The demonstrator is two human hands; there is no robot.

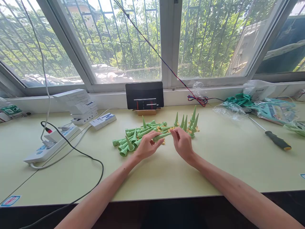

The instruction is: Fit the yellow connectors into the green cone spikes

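Observation:
A green plastic watering spike [163, 136] lies level between my two hands, above the table. My left hand [146, 147] is closed around its wider end, thumb and fingers on either side. At the narrower end, the fingertips of my right hand [183, 143] are pinched together; a small yellow part shows there, partly hidden. Just beyond my left hand is a loose heap of similar green spikes [130, 144], some with small yellow valves. Several more spikes [192, 118] stand tip up behind and right of my right hand, yellow valves at their bases.
A phone [145, 104] leans against a black tablet [132, 92] by the window. To the left are a power strip [53, 144], white boxes [79, 103] and a black cable [95, 157]. A screwdriver [277, 140] and plastic bags [274, 109] lie at the right.

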